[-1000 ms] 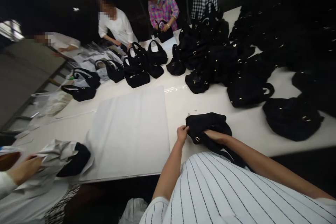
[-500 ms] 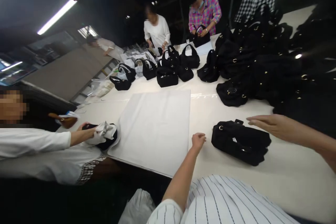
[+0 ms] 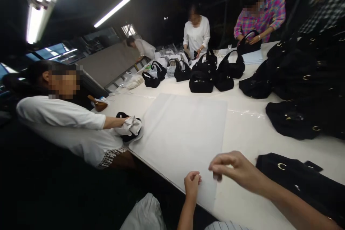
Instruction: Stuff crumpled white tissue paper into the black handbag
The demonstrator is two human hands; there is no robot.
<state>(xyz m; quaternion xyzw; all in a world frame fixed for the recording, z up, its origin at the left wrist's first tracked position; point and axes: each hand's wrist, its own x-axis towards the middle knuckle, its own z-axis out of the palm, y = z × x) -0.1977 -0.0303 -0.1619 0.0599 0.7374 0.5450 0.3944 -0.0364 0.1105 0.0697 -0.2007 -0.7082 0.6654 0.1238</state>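
My left hand (image 3: 192, 182) is curled into a loose fist at the near edge of the white table (image 3: 242, 129), resting by the corner of a large sheet of white paper (image 3: 183, 133). My right hand (image 3: 234, 170) hovers above that sheet's near corner, fingers bent downward and apart, with nothing in them. A flat black handbag (image 3: 299, 183) with gold rings lies on the table just right of my right forearm.
A person in white on the left presses crumpled paper (image 3: 129, 126) into a black bag. Upright black handbags (image 3: 201, 82) stand mid-table, a heap of black bags (image 3: 304, 79) fills the right. Several people work at the far end. A white plastic bag (image 3: 142, 215) sits below the table edge.
The view swung left and upward. My right hand moved off the black bag leftward over the paper. My left hand stayed a fist near the paper's edge.
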